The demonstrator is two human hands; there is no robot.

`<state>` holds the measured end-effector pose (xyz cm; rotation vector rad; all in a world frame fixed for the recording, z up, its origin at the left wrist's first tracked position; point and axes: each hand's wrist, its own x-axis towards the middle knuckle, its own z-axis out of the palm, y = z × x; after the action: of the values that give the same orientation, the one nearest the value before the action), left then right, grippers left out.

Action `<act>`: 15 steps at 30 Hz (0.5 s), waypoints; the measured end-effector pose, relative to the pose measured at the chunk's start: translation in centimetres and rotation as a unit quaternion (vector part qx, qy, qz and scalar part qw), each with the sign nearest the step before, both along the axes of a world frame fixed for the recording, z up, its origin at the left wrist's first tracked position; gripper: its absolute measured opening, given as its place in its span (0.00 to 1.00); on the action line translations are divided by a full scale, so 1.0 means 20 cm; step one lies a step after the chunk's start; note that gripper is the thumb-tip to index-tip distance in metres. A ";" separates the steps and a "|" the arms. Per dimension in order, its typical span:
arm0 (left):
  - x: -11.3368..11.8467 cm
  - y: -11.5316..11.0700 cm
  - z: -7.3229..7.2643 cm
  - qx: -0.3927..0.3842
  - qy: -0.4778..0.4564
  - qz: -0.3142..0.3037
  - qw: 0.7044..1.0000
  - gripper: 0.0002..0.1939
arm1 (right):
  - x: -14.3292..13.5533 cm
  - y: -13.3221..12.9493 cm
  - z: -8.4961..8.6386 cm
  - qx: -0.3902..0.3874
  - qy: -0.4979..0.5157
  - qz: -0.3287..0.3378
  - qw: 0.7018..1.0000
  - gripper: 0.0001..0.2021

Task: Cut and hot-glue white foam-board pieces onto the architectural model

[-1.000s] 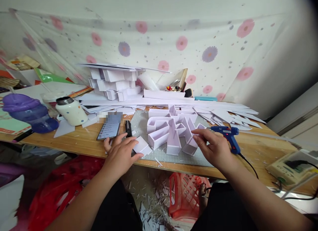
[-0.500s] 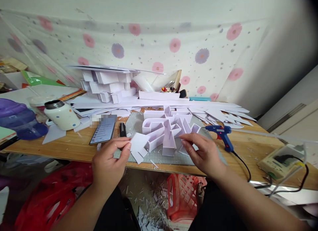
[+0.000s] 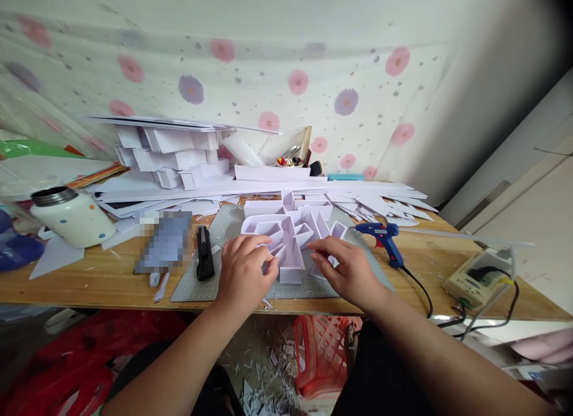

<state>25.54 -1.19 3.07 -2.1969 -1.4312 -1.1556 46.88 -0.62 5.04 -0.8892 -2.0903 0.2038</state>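
Note:
A white foam-board structure with many thin upright walls (image 3: pixel 292 258) stands on the grey cutting mat (image 3: pixel 192 289). My left hand (image 3: pixel 246 271) is at its near left side, thumb and fingers bent toward each other near a wall; whether a small piece is between them is hidden. At the near right side is my right hand (image 3: pixel 344 268), its fingers curled and the thumb close to the fingertips, with any held piece too small to make out. A black utility knife (image 3: pixel 205 253) lies left of my left hand. The blue glue gun (image 3: pixel 385 240) rests right of the structure.
A phone (image 3: pixel 165 242) and a spotted bottle (image 3: pixel 74 219) are at the left. Stacked white box shapes (image 3: pixel 170 156) and flat sheets stand behind. A power strip (image 3: pixel 477 282) with cables sits at the right. Below the table edge is a red basket (image 3: pixel 320 356).
My left hand has moved right, to the structure, and covers the place of the loose white pieces. The view has shifted, so the table's things appear further left. My right hand stays near the structure.

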 end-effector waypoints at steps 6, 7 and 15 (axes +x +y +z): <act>0.02 0.01 -0.01 -0.041 0.027 0.056 0.997 0.10 | 0.00 0.03 -0.02 -0.016 -0.018 0.006 1.000 0.08; 0.03 0.01 0.00 -0.045 0.023 0.058 0.997 0.10 | 0.00 0.03 -0.02 -0.016 -0.022 0.008 1.000 0.08; 0.06 0.01 0.02 -0.111 -0.008 0.066 0.992 0.17 | -0.10 0.10 -0.01 -0.004 -0.146 0.051 0.988 0.12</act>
<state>26.74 -1.06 3.55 -2.1972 -1.7584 -1.0160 44.88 1.41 4.89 -0.8586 -2.4109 0.1436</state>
